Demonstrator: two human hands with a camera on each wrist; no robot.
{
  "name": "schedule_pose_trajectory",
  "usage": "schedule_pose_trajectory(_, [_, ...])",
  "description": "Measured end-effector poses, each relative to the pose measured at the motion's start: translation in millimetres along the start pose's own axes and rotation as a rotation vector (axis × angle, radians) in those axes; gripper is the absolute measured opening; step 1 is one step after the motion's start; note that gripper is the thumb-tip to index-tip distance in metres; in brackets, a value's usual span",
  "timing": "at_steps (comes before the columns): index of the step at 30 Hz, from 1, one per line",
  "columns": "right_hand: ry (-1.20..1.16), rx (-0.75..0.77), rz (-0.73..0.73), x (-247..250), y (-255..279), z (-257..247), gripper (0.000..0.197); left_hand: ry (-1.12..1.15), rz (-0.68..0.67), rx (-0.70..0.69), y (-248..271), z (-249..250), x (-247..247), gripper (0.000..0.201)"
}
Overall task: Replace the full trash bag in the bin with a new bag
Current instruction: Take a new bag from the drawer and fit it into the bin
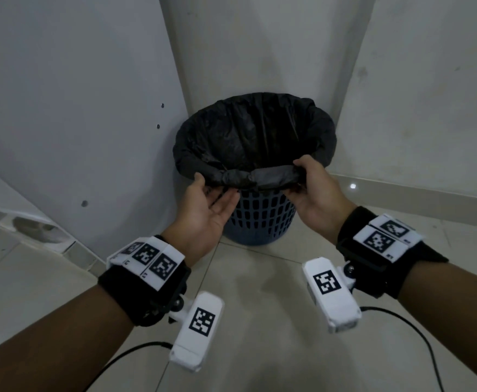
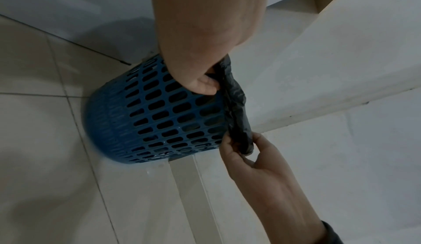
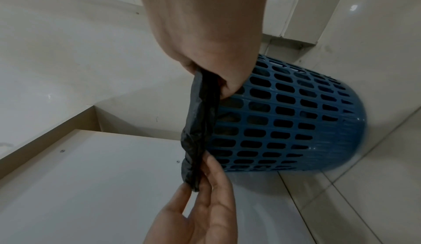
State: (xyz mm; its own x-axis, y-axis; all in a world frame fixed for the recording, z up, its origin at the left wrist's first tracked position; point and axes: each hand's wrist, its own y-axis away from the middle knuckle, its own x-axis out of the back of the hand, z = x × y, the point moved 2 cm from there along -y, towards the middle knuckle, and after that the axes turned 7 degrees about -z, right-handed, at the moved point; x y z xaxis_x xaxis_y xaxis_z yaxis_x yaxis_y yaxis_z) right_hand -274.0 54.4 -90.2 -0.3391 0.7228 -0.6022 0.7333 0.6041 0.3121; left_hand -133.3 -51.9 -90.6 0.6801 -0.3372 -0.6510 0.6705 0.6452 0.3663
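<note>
Two hands work the near rim of one black trash bag (image 1: pixel 255 137) lining one blue slotted bin (image 1: pixel 261 219) in the corner: the right hand (image 1: pixel 312 190) pinches the rolled hem, while the left hand (image 1: pixel 206 210) lies palm-up, thumb on the hem. Only the wrist views show the left fingers (image 3: pixel 213 170) tucked under that hem against the bin wall.
</note>
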Motion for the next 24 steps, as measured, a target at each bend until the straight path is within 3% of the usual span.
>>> schedule_pose_trajectory(4, [0.065, -0.016, -0.002, 4.1, 9.5, 4.3, 0.035, -0.039, 0.034, -0.016, -6.3, 0.6, 0.6, 0.040])
schedule_pose_trajectory(9, [0.131, -0.159, -0.077, -2.7, 20.7, 17.7, 0.018, -0.053, 0.028, -0.054, -10.9, 0.1, 4.2, 0.036])
schedule_pose_trajectory(12, [0.076, -0.081, -0.099, -10.4, 17.5, 16.6, 0.021, -0.057, 0.012, -0.055, -11.0, 2.0, 4.8, 0.034])
schedule_pose_trajectory(15, [0.020, -0.036, -0.110, -14.4, 11.6, 9.1, 0.011, -0.031, 0.029, -0.054, -11.8, 11.2, 3.8, 0.031])
schedule_pose_trajectory(24, [0.066, -0.010, -0.051, -4.3, -6.5, -6.2, 0.038, -0.035, -0.021, 0.019, -19.1, 22.0, 1.5, 0.043])
